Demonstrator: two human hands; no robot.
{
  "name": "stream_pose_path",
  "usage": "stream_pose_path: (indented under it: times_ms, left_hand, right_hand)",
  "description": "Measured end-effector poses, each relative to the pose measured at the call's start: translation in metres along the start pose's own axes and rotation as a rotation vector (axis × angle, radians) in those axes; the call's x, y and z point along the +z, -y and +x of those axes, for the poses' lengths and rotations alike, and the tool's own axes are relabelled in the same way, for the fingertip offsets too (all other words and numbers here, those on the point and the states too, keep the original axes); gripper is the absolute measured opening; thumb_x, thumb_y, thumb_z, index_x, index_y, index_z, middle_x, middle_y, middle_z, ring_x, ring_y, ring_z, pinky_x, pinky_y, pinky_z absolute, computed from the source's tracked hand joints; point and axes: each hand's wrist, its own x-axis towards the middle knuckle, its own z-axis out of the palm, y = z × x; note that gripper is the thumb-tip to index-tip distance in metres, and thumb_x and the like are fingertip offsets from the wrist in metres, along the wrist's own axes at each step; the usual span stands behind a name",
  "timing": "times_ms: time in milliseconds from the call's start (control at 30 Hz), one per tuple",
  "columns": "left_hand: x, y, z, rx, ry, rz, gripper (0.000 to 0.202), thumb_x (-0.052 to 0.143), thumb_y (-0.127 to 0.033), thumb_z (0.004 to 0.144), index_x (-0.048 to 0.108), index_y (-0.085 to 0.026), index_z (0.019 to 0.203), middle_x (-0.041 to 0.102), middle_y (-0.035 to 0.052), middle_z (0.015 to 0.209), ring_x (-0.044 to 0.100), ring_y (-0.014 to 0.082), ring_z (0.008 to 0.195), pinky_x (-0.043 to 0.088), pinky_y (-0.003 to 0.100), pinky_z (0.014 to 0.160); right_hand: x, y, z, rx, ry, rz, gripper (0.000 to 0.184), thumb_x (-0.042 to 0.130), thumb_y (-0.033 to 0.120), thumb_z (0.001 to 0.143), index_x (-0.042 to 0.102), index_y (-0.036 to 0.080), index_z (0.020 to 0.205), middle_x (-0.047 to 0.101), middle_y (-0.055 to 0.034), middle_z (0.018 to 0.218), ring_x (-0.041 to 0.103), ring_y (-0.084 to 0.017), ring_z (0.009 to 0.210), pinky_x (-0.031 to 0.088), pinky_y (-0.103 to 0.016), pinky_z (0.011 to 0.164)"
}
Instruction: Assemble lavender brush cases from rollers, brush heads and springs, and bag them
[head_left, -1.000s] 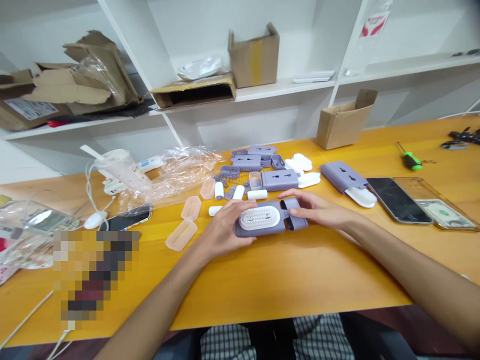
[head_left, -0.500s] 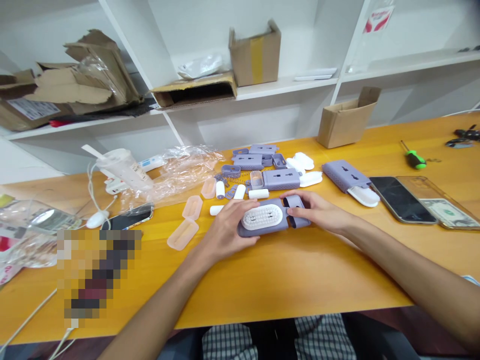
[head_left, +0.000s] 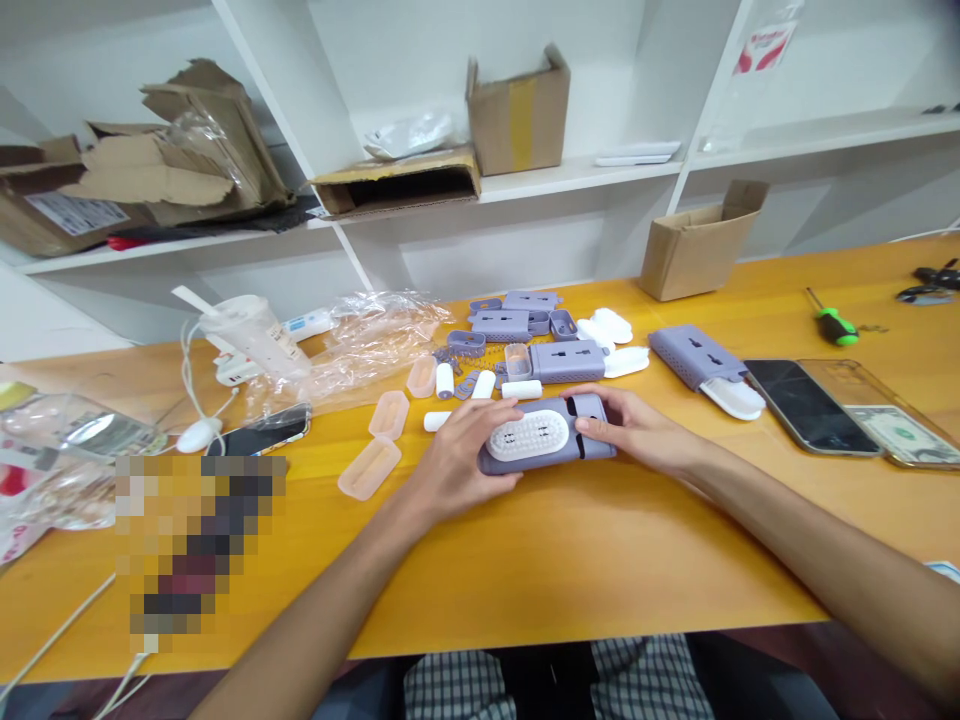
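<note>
My left hand (head_left: 461,455) is wrapped round the left end of a purple plastic case (head_left: 555,466), thumb below and fingers above. On its upper face sits a white oval bristle pad (head_left: 529,436). At the other end my right hand (head_left: 637,425) grips a purple end cap (head_left: 595,445), thumb on top. The cap sits against the case's right end, with narrow dark gaps between them. Just beyond my hands lie white rollers (head_left: 521,389), a similar purple case (head_left: 568,361) and small purple cups (head_left: 466,343). Pale pink trays (head_left: 369,468) rest to the left.
On the right are another purple case (head_left: 694,358), a phone (head_left: 812,405), a clear phone cover with a banknote (head_left: 896,432) and a green-black screwdriver (head_left: 836,325). Crumpled plastic wrap (head_left: 360,350), a lidded cup (head_left: 255,335) and cables are on the left. Shelves with cardboard boxes (head_left: 519,115) stand behind.
My right hand has moved the end cap slightly left, so the gap between it and the case is narrower. My left hand keeps its hold. The whole view has shifted slightly.
</note>
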Motion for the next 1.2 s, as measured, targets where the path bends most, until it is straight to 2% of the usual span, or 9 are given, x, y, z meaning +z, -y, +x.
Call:
stream_pose_path:
  times_ms: [233,367,467,533,600,700,800,933,1200]
  left_hand:
    - [-0.0004,0.0013,-0.0004,-0.024,0.018,-0.012,0.074,0.083,-0.012,0.073,0.053,-0.030,0.138,0.063,0.0103,0.146,0.061,0.0318,0.130,0.052,0.055,0.107]
    - [0.0003,0.0011,-0.0009,-0.027,0.030,-0.037,0.076,0.084,-0.013,0.072,0.052,-0.030,0.139,0.063,0.0099,0.146,0.061,0.0314,0.131,0.052,0.054,0.108]
    - [-0.0002,0.0018,-0.0002,-0.080,0.021,-0.057,0.081,0.086,-0.015,0.070,0.052,-0.031,0.142,0.064,0.0094,0.144,0.063,0.0323,0.131,0.052,0.054,0.109]
    - [-0.0019,0.0033,0.0006,-0.129,0.013,-0.072,0.083,0.088,-0.016,0.069,0.052,-0.032,0.143,0.065,0.0090,0.143,0.064,0.0330,0.130,0.053,0.055,0.109]
    - [-0.0040,0.0054,0.0011,-0.161,-0.013,-0.106,0.082,0.089,-0.018,0.069,0.053,-0.032,0.142,0.065,0.0092,0.141,0.064,0.0338,0.130,0.052,0.055,0.110]
    - [-0.0053,0.0078,0.0007,-0.157,-0.033,-0.185,0.082,0.091,-0.020,0.068,0.055,-0.031,0.141,0.065,0.0097,0.141,0.063,0.0338,0.132,0.051,0.054,0.113]
    - [-0.0034,0.0082,-0.0009,-0.143,-0.024,-0.225,0.081,0.091,-0.020,0.068,0.055,-0.030,0.140,0.065,0.0093,0.141,0.063,0.0327,0.132,0.051,0.052,0.114]
    - [-0.0008,0.0075,-0.0032,-0.138,-0.018,-0.248,0.082,0.092,-0.020,0.067,0.056,-0.030,0.140,0.066,0.0091,0.140,0.064,0.0327,0.130,0.051,0.053,0.114]
    - [-0.0002,0.0082,-0.0038,-0.160,0.010,-0.235,0.084,0.092,-0.021,0.066,0.055,-0.030,0.141,0.066,0.0099,0.141,0.064,0.0333,0.131,0.051,0.053,0.114]
  right_hand:
    - [0.0034,-0.0034,0.0032,-0.089,-0.020,-0.111,0.054,0.071,0.057,0.091,0.061,0.026,0.134,0.072,-0.0083,0.120,0.065,-0.032,0.118,0.059,-0.050,0.098]
    - [0.0013,-0.0046,0.0037,-0.112,0.026,-0.164,0.056,0.068,0.057,0.093,0.058,0.025,0.138,0.069,-0.0105,0.129,0.062,-0.034,0.125,0.054,-0.055,0.105]
    - [-0.0016,-0.0035,0.0020,-0.185,0.066,-0.196,0.080,0.079,0.056,0.084,0.046,0.026,0.151,0.056,-0.0129,0.150,0.056,-0.037,0.136,0.047,-0.059,0.114]
    - [-0.0020,-0.0016,-0.0003,-0.229,0.094,-0.229,0.109,0.093,0.048,0.070,0.034,0.029,0.159,0.044,-0.0134,0.161,0.048,-0.039,0.144,0.042,-0.060,0.119]
    - [-0.0010,0.0005,-0.0028,-0.233,0.110,-0.244,0.120,0.097,0.038,0.063,0.029,0.033,0.162,0.040,-0.0127,0.163,0.046,-0.040,0.146,0.042,-0.060,0.119]
    - [0.0011,0.0018,-0.0046,-0.223,0.105,-0.196,0.101,0.091,0.030,0.070,0.038,0.034,0.155,0.046,-0.0113,0.157,0.052,-0.036,0.140,0.048,-0.055,0.115]
    - [0.0015,0.0010,-0.0039,-0.246,0.090,-0.203,0.087,0.092,0.030,0.069,0.047,0.031,0.144,0.054,-0.0106,0.147,0.058,-0.034,0.132,0.051,-0.054,0.112]
    - [0.0009,0.0006,-0.0029,-0.280,0.101,-0.264,0.091,0.096,0.034,0.065,0.048,0.028,0.142,0.058,-0.0108,0.142,0.059,-0.035,0.131,0.047,-0.056,0.114]
    - [-0.0002,-0.0005,-0.0026,-0.312,0.110,-0.337,0.095,0.096,0.037,0.065,0.049,0.027,0.147,0.057,-0.0128,0.147,0.056,-0.037,0.136,0.043,-0.058,0.117]
